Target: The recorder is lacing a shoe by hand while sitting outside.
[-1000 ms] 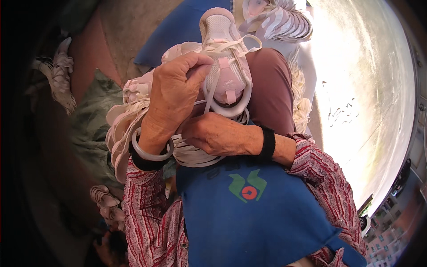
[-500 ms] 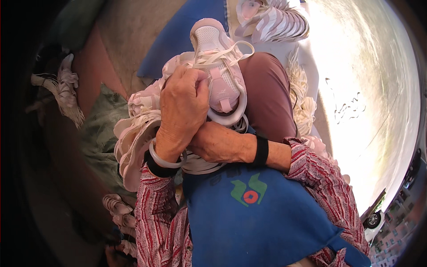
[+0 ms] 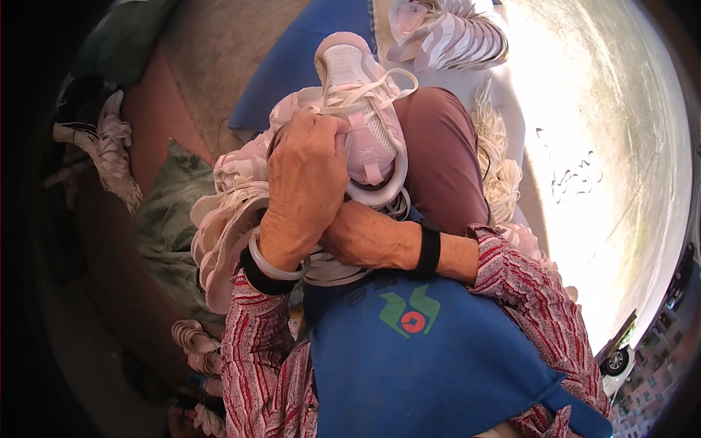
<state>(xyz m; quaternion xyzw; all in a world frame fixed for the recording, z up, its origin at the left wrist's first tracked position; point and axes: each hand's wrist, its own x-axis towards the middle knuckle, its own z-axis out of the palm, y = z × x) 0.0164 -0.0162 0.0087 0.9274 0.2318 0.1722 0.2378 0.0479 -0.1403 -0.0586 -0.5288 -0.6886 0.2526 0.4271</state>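
Note:
A pink and white shoe upper (image 3: 371,150) with mesh panels lies on my raised knee. A cream shoelace (image 3: 376,91) crosses it and stands up in a loop on its right. My left hand (image 3: 307,175) is closed at the upper's left edge, its fingers curled under, so what they grip is hidden. Crossing beneath the left wrist, my right hand (image 3: 358,232) has its fingers out of sight. More pink uppers (image 3: 244,166) lie to the left of my left hand, above a fanned stack of pale shoe pieces (image 3: 219,241) with cream laces.
A blue apron (image 3: 431,358) covers my lap. Beyond the knee stands a row of nested uppers (image 3: 464,40), with a bundle of cream laces (image 3: 496,146) nearer me. More laced uppers (image 3: 113,146) hang at the far left. Dark string (image 3: 577,179) lies on the sunlit ground at right.
The whole view has shifted slightly. My left hand has turned a little at the upper's edge, its thumb side now less exposed. The right arm stays where it was.

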